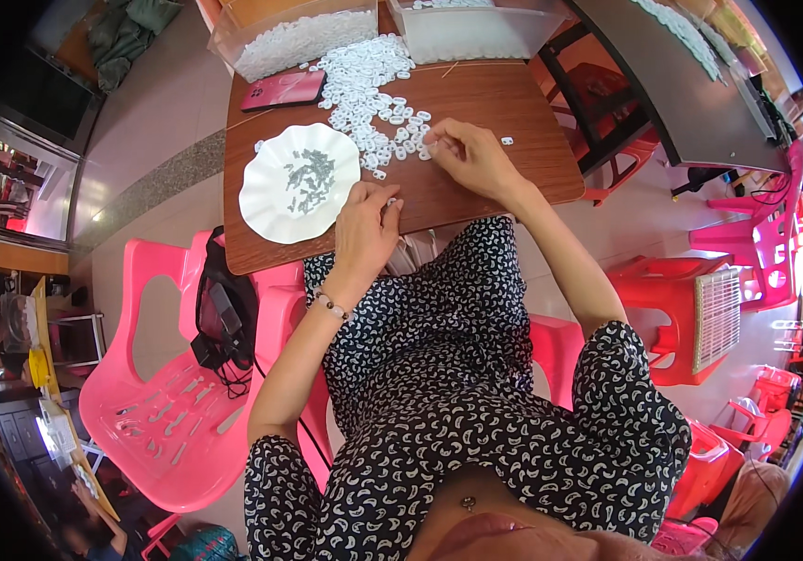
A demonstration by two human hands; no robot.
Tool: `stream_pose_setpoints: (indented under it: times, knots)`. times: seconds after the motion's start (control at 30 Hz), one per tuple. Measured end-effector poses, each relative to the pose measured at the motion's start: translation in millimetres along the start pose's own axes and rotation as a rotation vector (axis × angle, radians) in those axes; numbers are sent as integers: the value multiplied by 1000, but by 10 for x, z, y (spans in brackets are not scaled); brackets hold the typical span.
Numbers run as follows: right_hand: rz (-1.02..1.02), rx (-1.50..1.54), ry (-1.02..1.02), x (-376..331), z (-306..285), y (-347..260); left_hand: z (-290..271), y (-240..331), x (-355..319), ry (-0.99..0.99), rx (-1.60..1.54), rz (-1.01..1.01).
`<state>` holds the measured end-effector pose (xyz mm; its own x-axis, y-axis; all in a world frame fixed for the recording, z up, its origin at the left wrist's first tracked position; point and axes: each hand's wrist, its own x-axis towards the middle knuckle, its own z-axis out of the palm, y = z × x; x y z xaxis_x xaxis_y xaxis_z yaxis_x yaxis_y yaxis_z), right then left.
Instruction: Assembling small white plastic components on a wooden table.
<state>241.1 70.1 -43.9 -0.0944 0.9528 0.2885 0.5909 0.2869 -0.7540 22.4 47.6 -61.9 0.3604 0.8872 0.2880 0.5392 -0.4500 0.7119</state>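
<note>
My left hand [367, 229] is closed in a pinch at the table's near edge, beside the white scalloped plate [266, 206]. A small pale thing shows between its thumb and fingers, too small to name. On the plate lie many tiny grey metal-looking pieces [311, 178]. My right hand [474, 161] has its fingers curled together at the right border of a spread of small white plastic pieces with holes [364, 89]. Whatever its fingertips hold is hidden. One loose white piece [507, 141] lies to the right of this hand.
The brown wooden table [513, 98] carries a pink phone [283, 91] and two clear bins, a left one [303, 39] and a right one [476, 35], with white pieces. Pink chairs [163, 439] stand at left, a red stool [658, 309] at right, and a dark table [691, 103] at far right.
</note>
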Motion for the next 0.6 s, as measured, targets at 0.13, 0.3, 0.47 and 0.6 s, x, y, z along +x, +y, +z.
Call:
stream_pose_setpoints:
  times: [0.13, 0.3, 0.47, 0.6]
  knots:
    - [97, 153, -19, -215, -29, -40, -30, 51, -1, 17, -73, -49]
    - [229, 266, -11, -449, -68, -46, -257, 34, -10, 176, -74, 15]
    - [338, 265, -95, -612, -11, -129, -726, -294, 30, 235, 123, -115]
    - [348, 407, -106, -617, 31, -251, -1017, -551, 54, 157, 307, -179]
